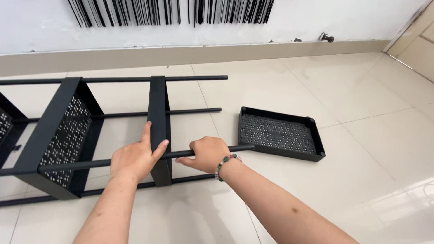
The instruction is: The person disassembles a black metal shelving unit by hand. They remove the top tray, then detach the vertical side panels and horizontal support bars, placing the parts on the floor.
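Note:
A black metal shelf rack (68, 135) lies on its side on the tiled floor, with perforated trays threaded on thin black poles. My left hand (135, 158) grips the edge of the rightmost tray (159, 108), thumb across its side. Just to the right, my right hand (205, 153) is closed around the near upper pole (239, 147), a beaded bracelet on its wrist. A loose black perforated tray (280, 133) rests flat on the floor beside the poles' free ends.
A beige skirting board (226, 54) and white wall with black vertical stripes run along the back. A door frame (416, 40) stands at the far right. Glossy cream tiles (361, 90) spread to the right and front.

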